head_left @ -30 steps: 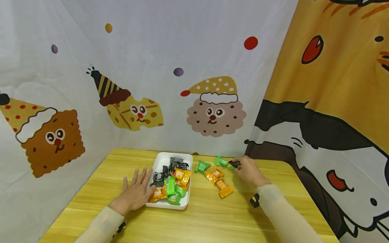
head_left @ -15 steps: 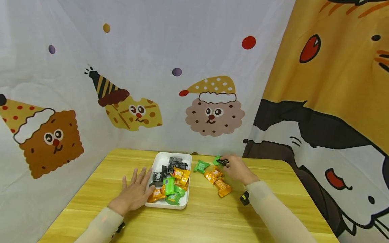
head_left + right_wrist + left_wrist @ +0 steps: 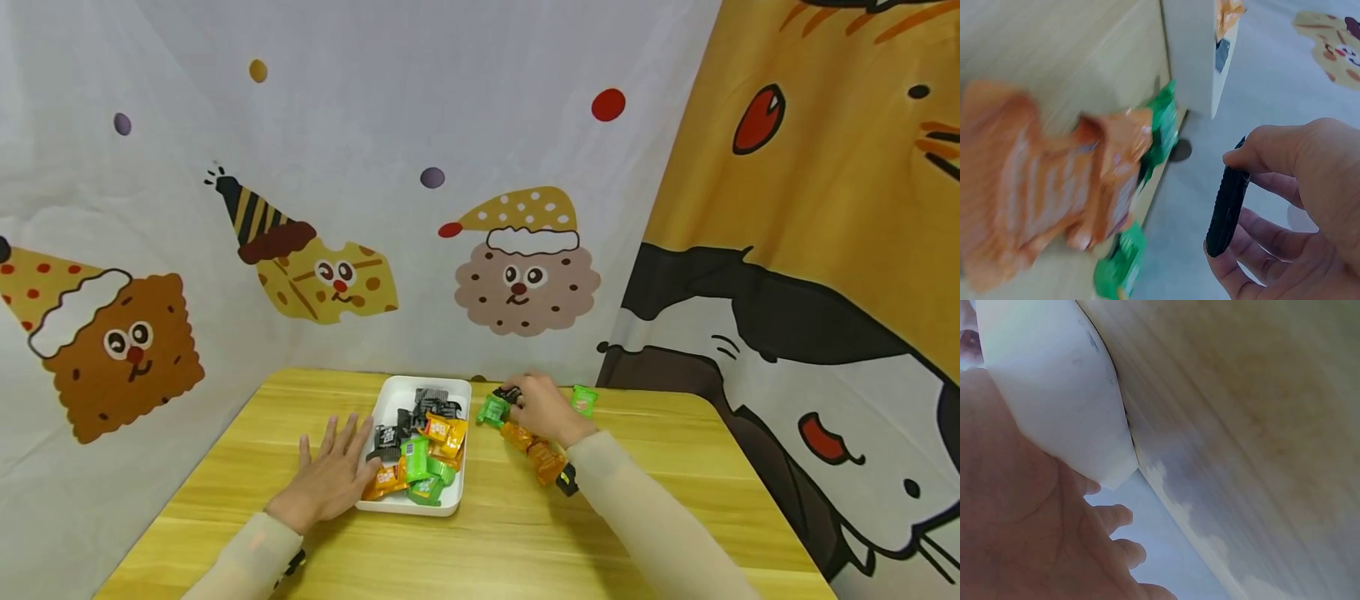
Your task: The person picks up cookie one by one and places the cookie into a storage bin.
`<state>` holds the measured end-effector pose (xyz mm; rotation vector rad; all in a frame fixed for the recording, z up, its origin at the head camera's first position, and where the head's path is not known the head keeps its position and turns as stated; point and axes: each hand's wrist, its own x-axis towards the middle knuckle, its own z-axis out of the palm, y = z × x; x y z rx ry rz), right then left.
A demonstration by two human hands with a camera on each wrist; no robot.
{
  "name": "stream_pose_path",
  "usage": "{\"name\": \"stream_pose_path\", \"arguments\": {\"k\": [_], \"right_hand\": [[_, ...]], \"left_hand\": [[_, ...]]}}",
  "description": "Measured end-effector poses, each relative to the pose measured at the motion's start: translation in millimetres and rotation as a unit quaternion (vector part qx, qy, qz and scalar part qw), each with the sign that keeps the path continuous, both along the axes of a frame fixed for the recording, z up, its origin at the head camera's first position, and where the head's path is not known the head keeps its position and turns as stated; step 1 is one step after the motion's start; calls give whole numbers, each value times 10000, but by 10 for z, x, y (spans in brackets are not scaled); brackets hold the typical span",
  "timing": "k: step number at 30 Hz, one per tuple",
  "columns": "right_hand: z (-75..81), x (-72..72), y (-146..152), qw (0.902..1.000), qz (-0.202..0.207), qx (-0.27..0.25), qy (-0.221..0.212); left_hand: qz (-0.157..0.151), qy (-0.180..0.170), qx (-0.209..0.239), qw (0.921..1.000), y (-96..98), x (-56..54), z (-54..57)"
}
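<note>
My right hand (image 3: 543, 408) pinches a small black-wrapped candy (image 3: 508, 394) between thumb and fingers, near the table's back edge. The right wrist view shows the black candy (image 3: 1229, 206) edge-on, held above the tabletop. Close by it lies a green-wrapped candy (image 3: 492, 411), and two orange-wrapped candies (image 3: 546, 461) lie partly below my hand and wrist. My left hand (image 3: 326, 479) has its fingers spread at the left side of a white tray (image 3: 397, 396), thumb at the rim. Several black candies (image 3: 386, 440), orange candies (image 3: 442, 429) and green candies (image 3: 415, 458) fill the tray.
Another green candy (image 3: 584, 400) lies right of my right hand at the back of the wooden table (image 3: 510, 550). A white cloth with cartoon prints (image 3: 360, 108) hangs directly behind the table, and an orange printed cloth (image 3: 810, 183) hangs at the right.
My right hand has moved left with the black candy, over the green and orange candies toward the tray. A green candy at the right has come into view. The left hand stays in place.
</note>
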<state>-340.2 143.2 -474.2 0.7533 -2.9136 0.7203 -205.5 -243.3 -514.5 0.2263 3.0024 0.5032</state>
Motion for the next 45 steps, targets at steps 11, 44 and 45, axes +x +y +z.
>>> {"name": "stream_pose_path", "arguments": {"k": [11, 44, 45], "right_hand": [[78, -11, -498, 9983, 567, 110, 118], [112, 54, -1830, 9899, 1081, 913, 85], [110, 54, -1839, 9899, 1084, 906, 64]], "left_hand": [[26, 47, 66, 10000, -15, -9, -32], [-11, -3, -74, 10000, -1, 5, 3], [-10, 6, -81, 10000, 1, 3, 5]]}}
